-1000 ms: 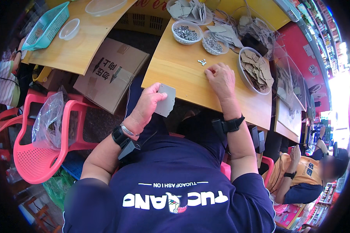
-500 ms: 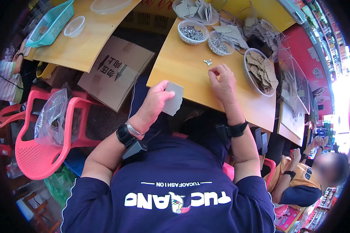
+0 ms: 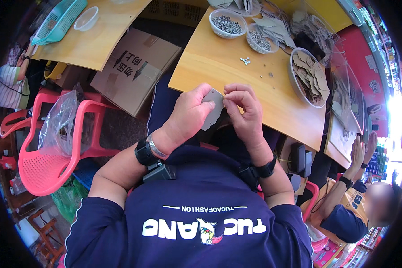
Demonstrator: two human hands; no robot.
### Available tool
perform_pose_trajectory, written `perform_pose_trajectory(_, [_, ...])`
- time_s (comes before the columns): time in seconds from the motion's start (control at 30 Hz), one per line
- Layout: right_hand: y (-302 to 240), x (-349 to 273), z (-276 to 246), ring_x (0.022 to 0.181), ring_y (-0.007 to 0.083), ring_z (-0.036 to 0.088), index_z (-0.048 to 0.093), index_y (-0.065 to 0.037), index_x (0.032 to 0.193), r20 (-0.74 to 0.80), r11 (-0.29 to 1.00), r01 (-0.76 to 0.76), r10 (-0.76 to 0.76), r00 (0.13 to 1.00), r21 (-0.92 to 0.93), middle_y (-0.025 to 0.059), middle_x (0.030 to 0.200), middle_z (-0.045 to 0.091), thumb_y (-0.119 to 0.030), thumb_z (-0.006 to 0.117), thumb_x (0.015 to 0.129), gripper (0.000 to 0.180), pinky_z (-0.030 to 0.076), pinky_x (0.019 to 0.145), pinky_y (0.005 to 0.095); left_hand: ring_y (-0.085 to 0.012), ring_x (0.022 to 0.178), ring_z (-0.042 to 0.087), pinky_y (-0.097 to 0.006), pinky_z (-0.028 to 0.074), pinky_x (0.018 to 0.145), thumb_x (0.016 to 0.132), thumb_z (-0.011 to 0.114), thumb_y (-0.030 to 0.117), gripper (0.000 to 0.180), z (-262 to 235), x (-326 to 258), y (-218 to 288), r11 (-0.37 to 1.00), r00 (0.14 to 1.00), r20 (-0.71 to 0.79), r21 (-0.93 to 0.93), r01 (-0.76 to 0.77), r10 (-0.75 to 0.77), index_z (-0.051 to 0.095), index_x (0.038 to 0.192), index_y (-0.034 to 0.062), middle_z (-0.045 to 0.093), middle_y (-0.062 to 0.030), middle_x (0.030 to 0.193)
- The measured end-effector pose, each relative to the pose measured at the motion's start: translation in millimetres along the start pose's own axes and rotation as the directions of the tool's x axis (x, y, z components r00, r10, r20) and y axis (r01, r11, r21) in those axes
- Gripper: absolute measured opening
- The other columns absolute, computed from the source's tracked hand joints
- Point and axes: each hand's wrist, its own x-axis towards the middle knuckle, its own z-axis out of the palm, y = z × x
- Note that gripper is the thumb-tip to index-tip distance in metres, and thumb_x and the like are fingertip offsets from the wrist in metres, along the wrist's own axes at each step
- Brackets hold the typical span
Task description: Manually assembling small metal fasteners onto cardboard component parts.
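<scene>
My left hand (image 3: 188, 109) is closed on a flat grey card (image 3: 213, 107) with a wavy lower edge and tiny dark dots, thumb on top. It is held just off the table's near edge. At the card's right edge my right hand (image 3: 244, 111) is pinched, thumb against forefinger. Whatever sits between those fingertips is too small or hidden to make out. Beyond the hands, a little cluster of shiny metal bits (image 3: 245, 60) lies on the yellow wooden table (image 3: 210, 67).
Two clear bowls of small metal pieces (image 3: 228, 24) (image 3: 260, 42) stand at the back. A tub of brownish cards (image 3: 309, 73) is on the right, near stacked grey cards (image 3: 274, 29). Left are a cardboard box (image 3: 134, 71) and a pink chair (image 3: 49, 169). Another person (image 3: 339, 210) sits at right.
My right hand has come back from beside the metal bits to the card's edge. My left hand has moved slightly up and right with the card. The view has shifted a little.
</scene>
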Motion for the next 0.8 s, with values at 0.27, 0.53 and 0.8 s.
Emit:
perform_pose_trajectory(0.27, [-3,-2,0,0.094,0.0204,0.064,0.062,-0.002,0.093,0.011,0.987,0.143,-0.142,0.99,-0.074,0.0125,0.106,0.063,0.005,0.067,0.084,0.013,0.056,0.076,0.03,-0.0146,0.077,0.064,-0.032,0.049,0.068,0.089,0.055,0.009,0.017,2,-3,7,0.983,0.996,0.001,0.161,-0.09,0.091,0.058,0.103,-0.0001,0.066,-0.0123,0.082])
perform_pose_trajectory(0.53, [-3,-12,7,0.085,0.0099,0.059,0.06,-0.001,0.097,-0.064,0.937,-0.123,0.151,0.986,0.327,0.0084,0.108,0.059,0.005,0.062,0.09,0.01,0.052,0.071,0.0242,-0.0243,0.073,0.066,-0.034,0.05,0.065,0.088,0.055,0.009,0.015,5,-2,9,0.966,0.988,-0.033,0.219,-0.139,0.149,0.058,0.099,0.0003,0.065,-0.0175,0.08])
perform_pose_trajectory(0.8, [-4,-14,11,0.082,0.0077,0.058,0.061,-0.001,0.095,-0.103,0.915,-0.172,0.223,0.969,0.366,0.0064,0.104,0.061,0.005,0.062,0.089,0.008,0.049,0.071,0.0215,-0.0443,0.071,0.061,-0.047,0.047,0.058,0.09,0.054,0.013,0.013,9,-3,10,0.931,0.963,-0.06,0.278,-0.238,0.264,0.052,0.088,0.0005,0.061,-0.024,0.071])
